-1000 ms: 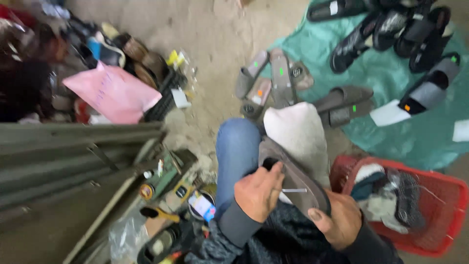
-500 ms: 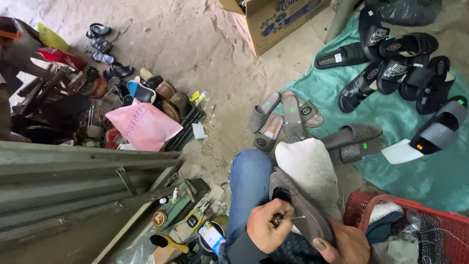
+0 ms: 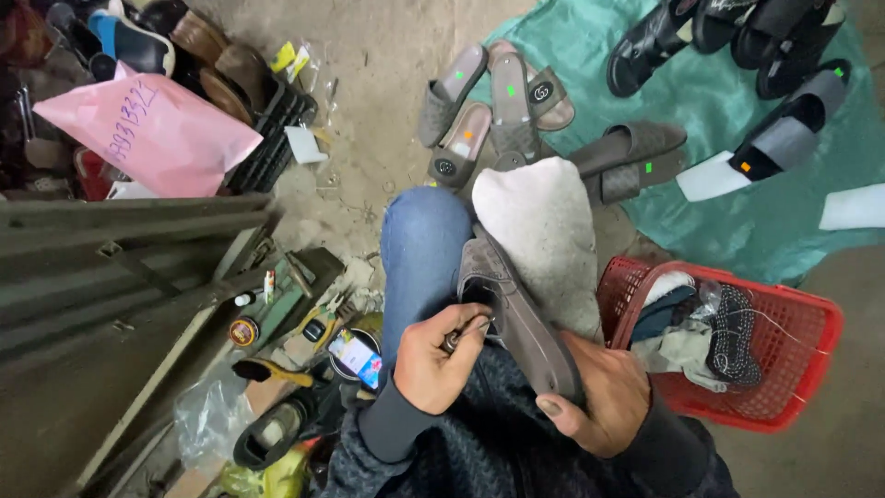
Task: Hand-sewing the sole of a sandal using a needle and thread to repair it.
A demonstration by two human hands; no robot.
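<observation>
Grey slipper (image 3: 516, 314) lies across the person's lap, toe against a white-socked foot (image 3: 539, 231), beside the jeans knee (image 3: 419, 249). Right hand (image 3: 595, 397) grips its near edge, thumb on top. Left hand (image 3: 438, 355) closed on a thin metal awl (image 3: 466, 332), tip at the slipper's side. Red basket (image 3: 802, 369) of rags to the right; more slippers on a teal cloth (image 3: 728, 138) far; tins and tools on the floor left.

The sandal (image 3: 516, 318) lies between the left hand (image 3: 433, 355) and right hand (image 3: 595, 397). A basket (image 3: 802, 369) sits right of the right hand; tins (image 3: 355, 355) sit left of the left hand.
</observation>
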